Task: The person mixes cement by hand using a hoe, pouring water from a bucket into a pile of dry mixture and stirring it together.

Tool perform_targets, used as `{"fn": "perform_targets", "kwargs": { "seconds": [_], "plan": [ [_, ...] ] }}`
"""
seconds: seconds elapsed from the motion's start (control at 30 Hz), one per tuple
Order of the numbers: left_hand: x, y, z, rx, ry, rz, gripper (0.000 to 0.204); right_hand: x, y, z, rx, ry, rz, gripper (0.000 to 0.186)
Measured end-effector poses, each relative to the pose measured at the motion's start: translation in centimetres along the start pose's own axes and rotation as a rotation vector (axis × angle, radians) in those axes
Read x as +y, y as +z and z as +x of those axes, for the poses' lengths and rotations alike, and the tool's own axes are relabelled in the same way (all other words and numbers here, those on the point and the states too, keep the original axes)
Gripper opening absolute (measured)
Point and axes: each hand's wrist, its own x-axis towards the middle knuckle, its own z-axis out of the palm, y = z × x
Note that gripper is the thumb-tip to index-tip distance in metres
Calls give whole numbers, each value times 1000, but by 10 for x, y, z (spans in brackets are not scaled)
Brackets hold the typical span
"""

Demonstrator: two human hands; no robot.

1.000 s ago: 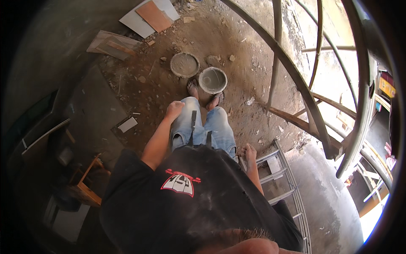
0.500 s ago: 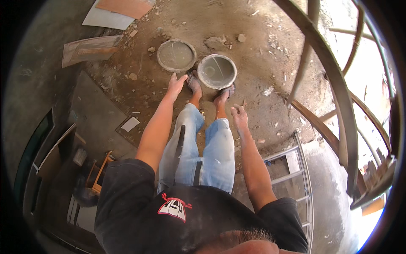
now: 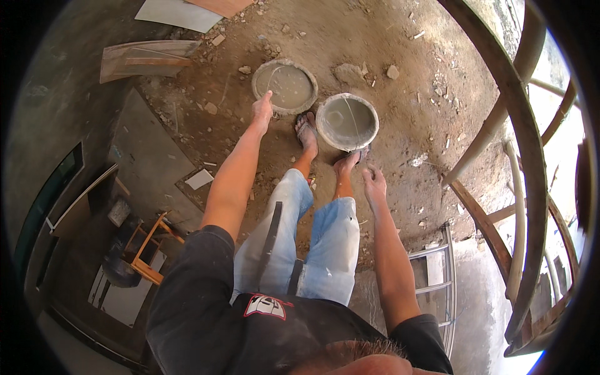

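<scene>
Dirt floor (image 3: pixel 400 56) fills the upper half of the frame, littered with stones and scraps. Curved wooden railing (image 3: pixel 500 94) sweeps down the right side, with a metal ladder (image 3: pixel 437 275) lying at lower right. Grey boards (image 3: pixel 147 156) sit left of centre, a flat white sheet (image 3: pixel 172 12) is at the top left edge, and a small orange wooden stool (image 3: pixel 147 250) stands at lower left on a darker level.

I'm standing in blue jeans (image 3: pixel 312 244) and sandals, feet pointing up-frame at centre.

Two round pans of grey cement on the ground, upper centre, side by side and just apart: left pan (image 3: pixel 284 84) shallow and wide, right pan (image 3: pixel 347 122) a bit deeper, my right foot touching its lower rim.

My left hand (image 3: pixel 262 109) is stretched out at the near rim of the left pan — fingers loosely curled, index tip at the rim, gripping nothing. Whether it actually touches the rim I can't tell.

My right hand (image 3: pixel 374 182) hangs just below the right pan, near my right foot — fingers loose and spread, empty, not touching the pan.
</scene>
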Motion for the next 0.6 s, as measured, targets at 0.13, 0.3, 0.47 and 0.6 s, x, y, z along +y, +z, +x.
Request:
{"fn": "perform_targets", "kwargs": {
  "seconds": [0.13,0.3,0.47,0.6],
  "plan": [
    [0,-4,-3,-70,-74,-117,43,28,-20,-12,-9,70,-8,45],
    [-2,-21,-11,-9,-70,-156,44,41,-46,-52,70,158,52,43],
    [-9,-52,-59,-48,-70,-246,42,81,-70,-101,157,234,-35,39],
    [13,-100,-118,18,-33,-197,47,76,-68,-154,208,130,134,38]
  ]
}}
